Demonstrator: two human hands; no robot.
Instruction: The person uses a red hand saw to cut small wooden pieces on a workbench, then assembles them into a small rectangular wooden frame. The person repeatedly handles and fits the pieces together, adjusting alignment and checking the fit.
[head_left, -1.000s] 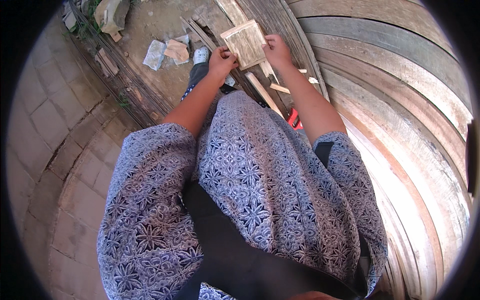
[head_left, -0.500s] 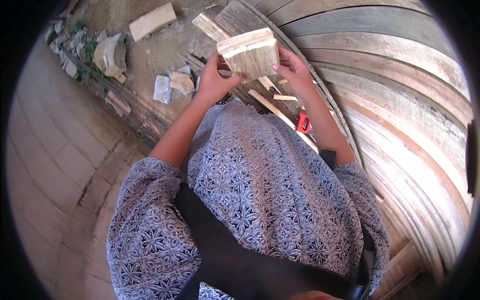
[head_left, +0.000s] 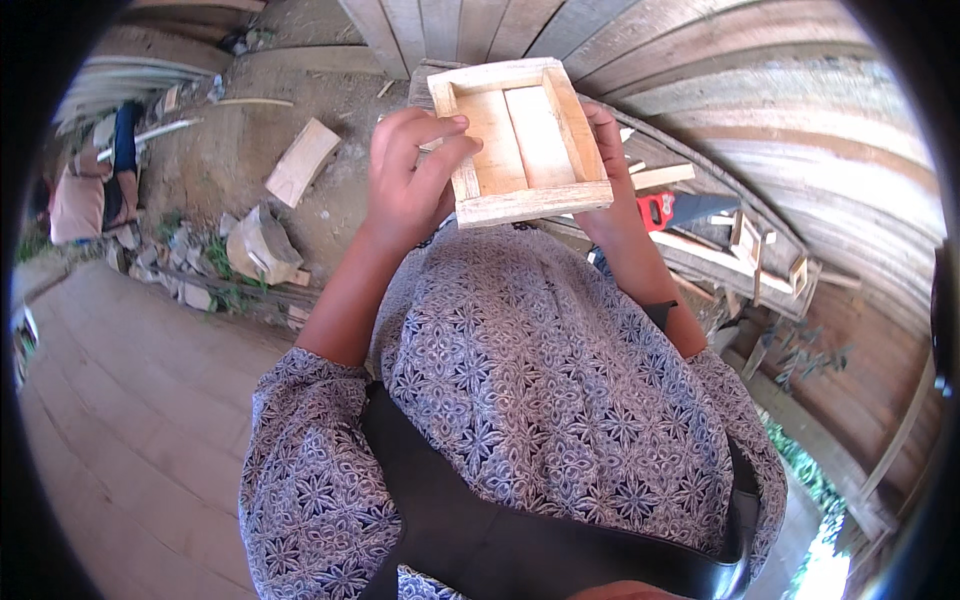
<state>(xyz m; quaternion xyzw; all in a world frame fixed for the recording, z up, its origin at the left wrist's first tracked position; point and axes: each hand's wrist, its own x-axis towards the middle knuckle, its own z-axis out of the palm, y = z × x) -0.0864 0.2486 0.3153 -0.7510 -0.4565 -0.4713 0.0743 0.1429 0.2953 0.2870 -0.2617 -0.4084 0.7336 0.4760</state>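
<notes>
Nearest the camera, the left hand (head_left: 410,180) grips the left rail of a shallow wooden frame (head_left: 520,140), thumb over its top edge. The right hand (head_left: 612,170) closes around the frame's right rail, fingers hidden behind it. The frame is held in the air, open face up. Beyond it a red-handled saw (head_left: 680,210) lies on planks. Farther left, a wood block (head_left: 302,162) rests on bare dirt with room around it.
</notes>
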